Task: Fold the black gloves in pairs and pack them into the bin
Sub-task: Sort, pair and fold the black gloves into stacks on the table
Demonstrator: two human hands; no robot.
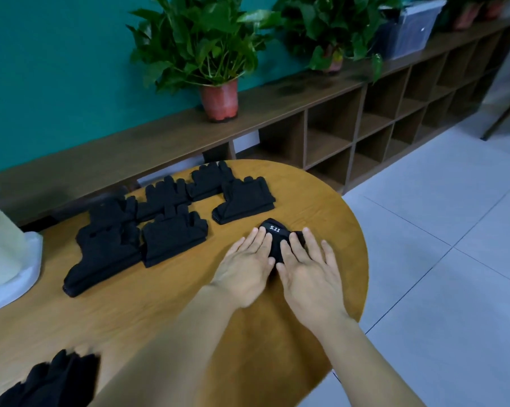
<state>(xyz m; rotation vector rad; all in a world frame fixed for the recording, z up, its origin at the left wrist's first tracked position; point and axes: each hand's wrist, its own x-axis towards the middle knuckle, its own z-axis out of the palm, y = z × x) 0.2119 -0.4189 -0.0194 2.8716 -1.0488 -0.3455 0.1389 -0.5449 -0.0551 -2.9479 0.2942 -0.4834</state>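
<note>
A small folded black glove bundle (pixel 274 230) with a white "5.11" label lies near the right end of the wooden table (pixel 165 304). My left hand (pixel 245 268) and my right hand (pixel 309 268) both press flat on it, fingers straight, covering most of it. Several folded black glove pairs (pixel 171 235) lie in rows to the left of my hands. A loose pile of black gloves (pixel 51 380) sits at the near left corner. The white bin (pixel 10 259) stands at the table's left edge.
A low wooden cubby shelf (pixel 350 136) runs along the green wall behind the table, with potted plants (pixel 218 98) on top. The round table edge drops to grey tiled floor (pixel 438 259) on the right.
</note>
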